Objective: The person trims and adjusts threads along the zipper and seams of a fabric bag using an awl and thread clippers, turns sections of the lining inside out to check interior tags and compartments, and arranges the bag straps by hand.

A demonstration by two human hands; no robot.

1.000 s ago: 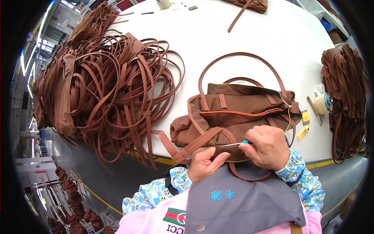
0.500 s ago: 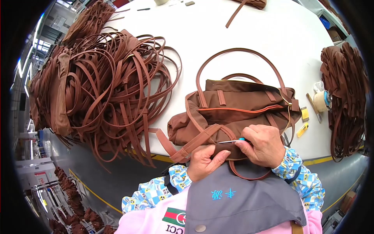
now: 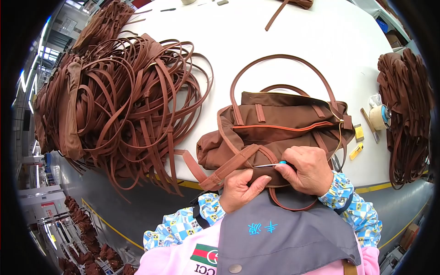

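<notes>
A brown handbag [image 3: 275,114] with an orange-edged zip opening lies at the table's front edge, its long handle arching up behind it. My left hand [image 3: 240,189] pinches the bag's near edge below a strap, thumb on top. Closed round a slim metal tool [image 3: 268,165] with a blue end, my right hand [image 3: 307,170] rests on the bag just to the right. The tool points left, its tip at the fabric by the strap [image 3: 236,167]. Whether it is an awl or a seam ripper cannot be told; most of its handle is hidden in my fingers.
A large heap of brown straps and bags [image 3: 119,101] covers the left of the white table [image 3: 220,27]. More brown pieces [image 3: 405,110] hang at the right. Near them lie a thread spool [image 3: 378,118], a yellow cutter [image 3: 356,151] and a small yellow block [image 3: 359,133].
The tool in my right hand has shifted slightly, with a little more of its shaft showing. My left hand and the bag stay nearly where they were.
</notes>
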